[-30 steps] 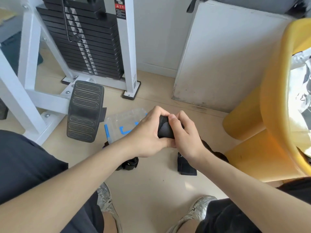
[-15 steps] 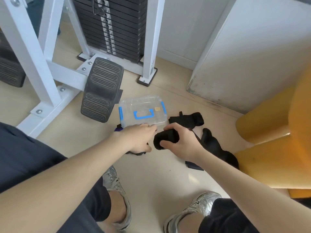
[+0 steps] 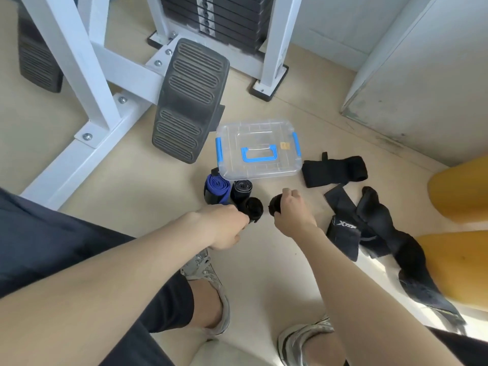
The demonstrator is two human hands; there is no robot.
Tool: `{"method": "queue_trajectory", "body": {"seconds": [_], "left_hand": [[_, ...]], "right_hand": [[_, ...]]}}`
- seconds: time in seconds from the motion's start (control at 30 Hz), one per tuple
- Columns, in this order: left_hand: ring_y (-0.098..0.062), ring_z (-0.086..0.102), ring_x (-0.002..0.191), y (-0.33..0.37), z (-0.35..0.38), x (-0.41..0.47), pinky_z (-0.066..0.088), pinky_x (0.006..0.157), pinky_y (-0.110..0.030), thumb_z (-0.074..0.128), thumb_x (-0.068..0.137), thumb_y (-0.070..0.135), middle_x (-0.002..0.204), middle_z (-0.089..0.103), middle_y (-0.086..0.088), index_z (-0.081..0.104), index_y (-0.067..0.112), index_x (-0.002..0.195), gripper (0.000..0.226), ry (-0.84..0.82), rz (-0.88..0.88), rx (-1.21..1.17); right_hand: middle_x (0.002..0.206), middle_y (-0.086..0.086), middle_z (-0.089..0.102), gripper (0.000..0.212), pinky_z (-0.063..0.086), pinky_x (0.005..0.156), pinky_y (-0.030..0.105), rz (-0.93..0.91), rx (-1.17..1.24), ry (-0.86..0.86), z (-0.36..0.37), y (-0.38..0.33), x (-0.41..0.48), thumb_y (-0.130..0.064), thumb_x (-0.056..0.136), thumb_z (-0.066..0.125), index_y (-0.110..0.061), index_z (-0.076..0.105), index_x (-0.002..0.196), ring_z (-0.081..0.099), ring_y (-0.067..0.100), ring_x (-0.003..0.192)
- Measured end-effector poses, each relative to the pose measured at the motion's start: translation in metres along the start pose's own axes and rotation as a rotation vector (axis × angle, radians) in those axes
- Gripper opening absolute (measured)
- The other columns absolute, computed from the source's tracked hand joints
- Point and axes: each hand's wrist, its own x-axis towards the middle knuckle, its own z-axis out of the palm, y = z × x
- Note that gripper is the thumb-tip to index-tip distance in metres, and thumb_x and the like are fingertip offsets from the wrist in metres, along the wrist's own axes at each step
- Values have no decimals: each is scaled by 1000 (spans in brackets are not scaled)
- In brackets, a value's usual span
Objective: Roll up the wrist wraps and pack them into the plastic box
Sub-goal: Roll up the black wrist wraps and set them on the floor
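Shoes: planted on the floor nearest the camera, with both forearms reaching out above them.
Left hand: curling its fingers against the standing black roll. I cannot tell whether it is gripping the roll or only touching it.
Right hand: grasping a tight rolled black wrap and hovering low over the floor, just beside the standing roll.
Finished rolls: a blue roll and a dark grey roll are standing on end, touching the box's near wall.
Plastic box: sitting on the floor just beyond the rolls, its clear lid on and its blue handle lying flat.
Loose wraps: sprawling unrolled to the right of the box, several of them overlapping.
Foot pedal: standing behind the box.
Step in hand: probably parking a finished roll with the others; no packing is happening yet.
Next move: likely calling for a free hand to pick up a loose wrap, or to unclip the lid.
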Motion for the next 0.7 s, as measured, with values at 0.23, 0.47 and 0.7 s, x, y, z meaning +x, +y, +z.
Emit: {"method": "queue_trajectory", "body": {"seconds": [0.23,0.47,0.7], "left_hand": [[-40,67,115,8,-11,15,60,96,-50,53,108,19,132,63,-16,64,9,133,30,-79,18,126],[-39,66,115,19,-26,29,59,94,-46,50,110,21,136,61,-16,63,11,134,30,-79,18,177],[-41,66,110,48,-37,43,56,83,-41,47,109,18,129,60,-15,65,13,126,25,-11,55,169]], "right_hand": [[125,21,69,47,51,95,42,35,407,43,25,-19,29,-11,101,64,-5,51,145,62,43,118],[140,13,65,51,50,101,41,107,325,76,16,38,18,-13,103,57,-14,51,153,59,37,131],[145,19,47,68,49,107,51,644,422,366,12,156,-31,-25,94,77,-19,41,152,50,42,129]]}}
